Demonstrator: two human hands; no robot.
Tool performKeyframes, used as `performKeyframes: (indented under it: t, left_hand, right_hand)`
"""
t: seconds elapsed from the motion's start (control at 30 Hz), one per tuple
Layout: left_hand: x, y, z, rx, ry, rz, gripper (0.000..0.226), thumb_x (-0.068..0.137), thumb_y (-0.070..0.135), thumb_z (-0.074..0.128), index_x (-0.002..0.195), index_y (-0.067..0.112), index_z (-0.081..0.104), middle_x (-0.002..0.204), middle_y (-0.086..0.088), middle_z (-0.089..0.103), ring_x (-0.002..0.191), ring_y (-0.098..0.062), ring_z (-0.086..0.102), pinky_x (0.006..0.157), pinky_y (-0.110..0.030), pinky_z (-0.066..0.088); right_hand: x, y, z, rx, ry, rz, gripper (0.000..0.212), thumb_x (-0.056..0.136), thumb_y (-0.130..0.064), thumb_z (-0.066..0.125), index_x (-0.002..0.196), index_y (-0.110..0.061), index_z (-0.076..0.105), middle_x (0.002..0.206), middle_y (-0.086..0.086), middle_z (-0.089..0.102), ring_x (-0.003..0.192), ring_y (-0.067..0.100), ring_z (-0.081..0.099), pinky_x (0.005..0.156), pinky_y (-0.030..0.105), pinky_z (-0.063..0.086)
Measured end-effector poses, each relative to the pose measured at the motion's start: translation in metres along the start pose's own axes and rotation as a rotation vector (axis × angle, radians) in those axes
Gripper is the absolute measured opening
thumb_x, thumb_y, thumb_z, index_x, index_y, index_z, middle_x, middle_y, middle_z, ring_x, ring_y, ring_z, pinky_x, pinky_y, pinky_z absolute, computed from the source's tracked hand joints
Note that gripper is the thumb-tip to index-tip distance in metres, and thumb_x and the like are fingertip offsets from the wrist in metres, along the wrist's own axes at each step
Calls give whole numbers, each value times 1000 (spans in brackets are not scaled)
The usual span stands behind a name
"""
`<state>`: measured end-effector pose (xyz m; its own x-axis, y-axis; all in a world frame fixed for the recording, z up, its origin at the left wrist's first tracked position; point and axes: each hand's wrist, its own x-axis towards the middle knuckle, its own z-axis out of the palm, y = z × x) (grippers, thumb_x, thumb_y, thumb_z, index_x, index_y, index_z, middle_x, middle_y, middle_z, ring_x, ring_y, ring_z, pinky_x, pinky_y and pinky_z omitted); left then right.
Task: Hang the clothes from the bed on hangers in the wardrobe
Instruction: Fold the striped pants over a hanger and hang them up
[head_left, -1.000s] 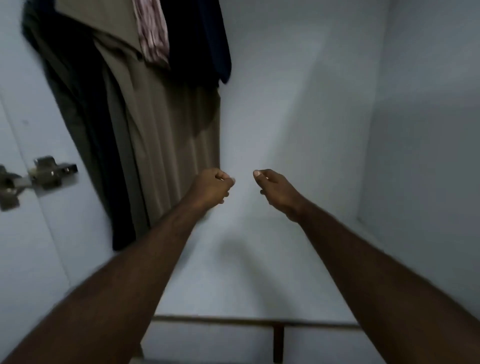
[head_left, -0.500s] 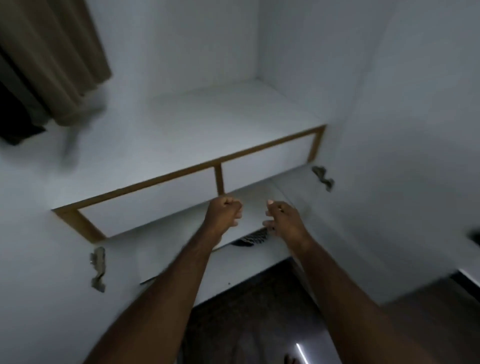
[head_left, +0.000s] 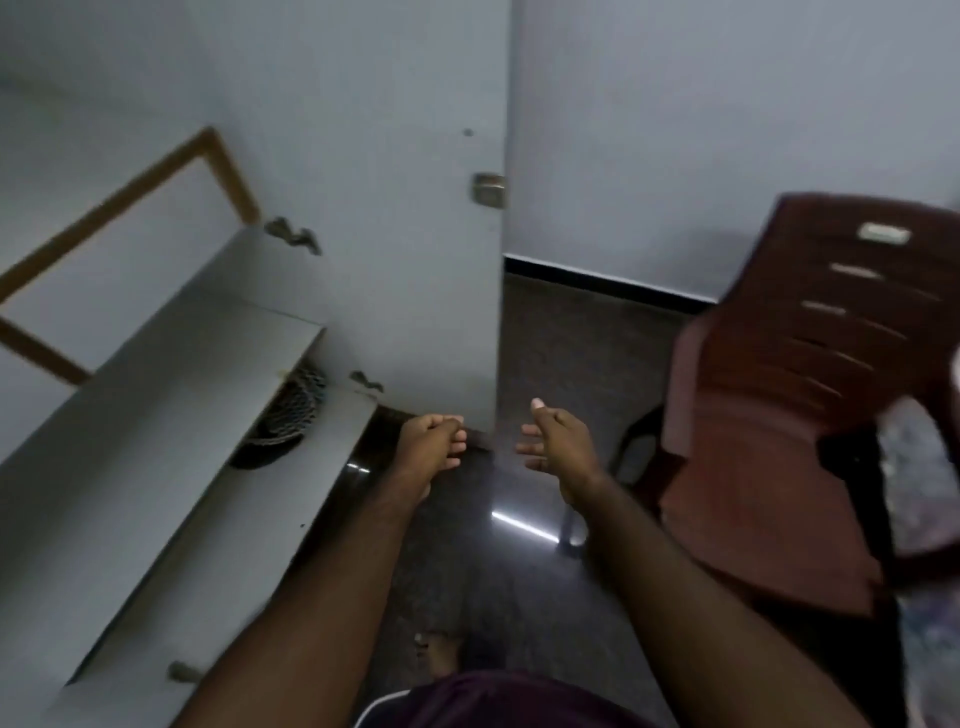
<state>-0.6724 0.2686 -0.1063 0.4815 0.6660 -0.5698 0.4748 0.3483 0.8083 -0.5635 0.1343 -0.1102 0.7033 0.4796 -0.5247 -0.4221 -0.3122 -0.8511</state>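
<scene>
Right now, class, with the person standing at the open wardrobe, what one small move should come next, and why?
Probably a turn to the right, past the chair, to fetch a garment. The left hand, curled, and the right hand, relaxed, both hold nothing, and the wardrobe door stands open. Patterned cloth shows beyond the chair, possibly on the bed.

The white wardrobe (head_left: 156, 426) stands open, a dark netted bundle (head_left: 287, 415), perhaps cloth, inside.
</scene>
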Motion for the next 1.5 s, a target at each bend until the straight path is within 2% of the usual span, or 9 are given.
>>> performKeyframes:
  t: [0.2,0.4,0.6,0.7,0.83,0.97,1.13,1.23,1.5]
  left_hand:
    - [-67,-41,140,150,-184,32,14,97,17,56,83,17,59,77,-4,63,66,-12,59,55,-22,49]
    - [-157,-90,269,321,-429,72,12,96,15,55,86,16,61,87,-9,67,77,-17,63,66,-30,52]
    - [-227,-111,392,479,-689,113,9,96,16,55,89,17,62,92,-7,68,83,-18,66,71,-31,54]
    - [-244,-122,444,551,-795,121,6,96,17,56,93,16,62,94,-7,68,85,-18,67,71,-32,55]
    - [-260,-140,514,641,-940,132,8,96,16,56,90,17,61,93,-8,67,80,-17,65,66,-28,51]
    - [-286,-152,594,729,-1131,161,5,96,18,59,96,14,62,94,-10,67,82,-18,66,68,-30,52]
    - [-322,-161,672,909,-1360,198,26,95,22,62,115,7,59,108,-14,64,89,-20,65,68,-32,54]
    - [-352,-167,708,984,-1475,262,31,92,22,66,118,9,57,108,-13,64,89,-21,65,77,-39,55]
    - [-425,-202,763,1153,-1653,311,31,92,24,66,119,13,55,108,-8,63,98,-23,63,84,-40,54]
  right_hand:
    - [-67,71,-151,191,233,82,22,100,-40,50,93,-20,55,97,8,60,70,18,62,59,29,47]
    - [-153,133,-281,376,496,95,21,100,-40,49,99,-20,57,95,6,62,81,21,66,70,34,53]
    - [-221,184,-392,612,828,113,28,100,-41,51,106,-14,57,97,7,65,79,23,67,71,36,54]
    - [-239,205,-428,707,929,134,26,100,-40,51,105,-15,56,96,7,64,76,22,65,72,38,52]
    - [-256,223,-471,731,1045,161,21,99,-40,52,90,-21,55,97,9,63,72,21,64,63,31,50]
    - [-286,230,-530,754,1187,183,25,100,-39,51,99,-15,55,99,10,63,76,22,66,67,33,52]
    - [-325,237,-584,872,1402,171,33,98,-41,54,109,-10,56,101,9,60,79,24,65,67,33,51]
    - [-344,250,-604,917,1510,179,38,96,-43,56,114,-9,58,102,8,62,79,21,67,69,33,53]
    - [-404,302,-643,973,1670,226,30,94,-34,64,108,-8,61,92,3,61,82,21,61,69,33,50]
